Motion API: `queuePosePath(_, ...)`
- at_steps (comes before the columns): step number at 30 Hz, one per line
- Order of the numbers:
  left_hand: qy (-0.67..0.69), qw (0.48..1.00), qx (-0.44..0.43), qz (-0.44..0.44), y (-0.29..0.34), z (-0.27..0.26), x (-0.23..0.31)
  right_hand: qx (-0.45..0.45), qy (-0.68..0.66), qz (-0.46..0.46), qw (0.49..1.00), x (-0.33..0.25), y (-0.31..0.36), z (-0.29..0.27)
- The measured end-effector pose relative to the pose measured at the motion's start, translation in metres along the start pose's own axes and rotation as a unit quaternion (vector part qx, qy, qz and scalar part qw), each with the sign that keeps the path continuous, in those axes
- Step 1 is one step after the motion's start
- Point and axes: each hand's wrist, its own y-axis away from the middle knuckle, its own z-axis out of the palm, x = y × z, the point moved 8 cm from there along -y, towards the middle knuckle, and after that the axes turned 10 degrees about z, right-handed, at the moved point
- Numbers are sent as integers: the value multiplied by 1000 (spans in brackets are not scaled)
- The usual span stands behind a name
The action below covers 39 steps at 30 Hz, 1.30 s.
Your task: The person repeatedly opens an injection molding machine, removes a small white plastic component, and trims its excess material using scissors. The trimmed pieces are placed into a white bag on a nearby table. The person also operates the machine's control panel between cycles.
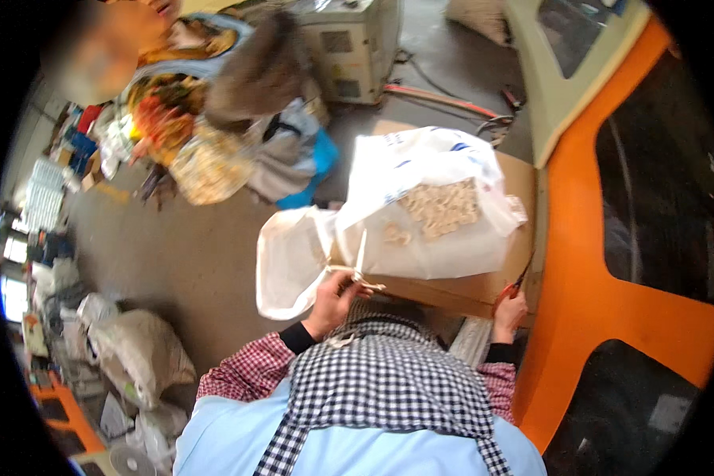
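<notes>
My left hand (333, 303) pinches a cream-coloured, branched plastic piece (358, 274) with thin arms, one pointing upward. This piece is over the near edge of a white translucent tub (271, 278). Over to the right, my right hand (510, 311) is closed around a cutting tool (519, 282) with a red handle and a dark pointed end; its exact kind is hard to make out. Between and beyond my hands lies a white plastic bag (420, 159). Many small beige pieces (443, 208) show inside it.
Brown cardboard (468, 295) lies under the bag. An orange machine panel (567, 262) with dark windows rises close on my right. At the upper left, another person (254, 71) is near bags of material (210, 166). A full sack (139, 353) stands on the floor at left.
</notes>
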Motion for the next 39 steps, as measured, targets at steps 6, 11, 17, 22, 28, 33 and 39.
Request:
queuePosePath(6,-184,953,215,-106,77,-166,-72,-90,212,19,973,18,-5,29)
queuePosePath(11,-369,896,187,-160,104,-215,-120,-113,273,-32,955,-2,-3,26)
queuePosePath(17,-330,898,225,-183,80,-236,-168,-191,59,-16,980,-5,-10,49)
queuePosePath(22,-411,904,71,-94,23,-182,-156,-303,-212,63,927,10,-3,109)
queuePosePath(28,-179,976,-55,-113,-15,-66,-107,-384,-359,207,825,-27,26,117)
queuePosePath(33,-198,963,-49,-175,-36,-40,-113,-380,-311,188,850,-31,19,116)
queuePosePath(39,-218,964,101,117,-96,-34,-83,-275,-349,133,886,-85,-22,90)
